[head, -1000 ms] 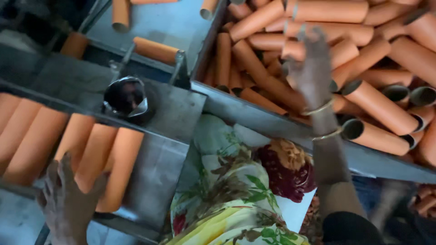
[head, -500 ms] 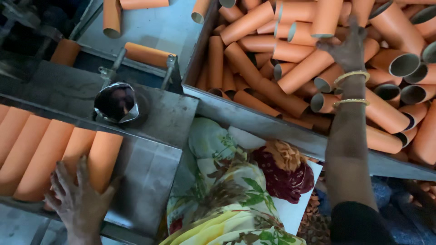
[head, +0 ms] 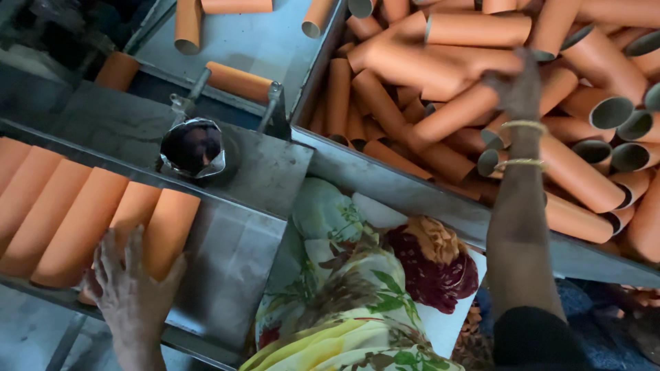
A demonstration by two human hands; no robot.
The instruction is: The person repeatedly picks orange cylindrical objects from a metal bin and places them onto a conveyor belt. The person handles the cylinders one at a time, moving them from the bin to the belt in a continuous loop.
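Metal surfaces fill the view: a grey sheet-metal tray (head: 234,254) lies at the lower left, and a large metal bin (head: 412,196) occupies the right, its rim running diagonally from upper left to lower right. A small dark pot (head: 192,148) lined with crumpled foil is set on a ledge above the tray. Behind it, an orange tube on a roller (head: 237,81) is seen between two metal brackets, lying nearly level with its long axis pointing left to right. Floral cloth (head: 357,295) is draped between tray and bin. Little of the room can be made out beyond dim machinery at the upper left.

A row of orange tubes (head: 89,220) is laid side by side in the tray, each long axis slanted from lower left to upper right. The left hand (head: 134,288) is spread flat, fingers splayed, pressed against the near ends of the two rightmost tubes; nothing is gripped by it.

The bin is heaped with loose orange tubes (head: 591,178) pointing every way, several showing open grey ends. The right arm is stretched up and away into the heap, two bangles (head: 522,144) at the wrist. The right hand (head: 519,89) is closed over one orange tube (head: 457,113), whose long axis is tilted from lower left up to the right.
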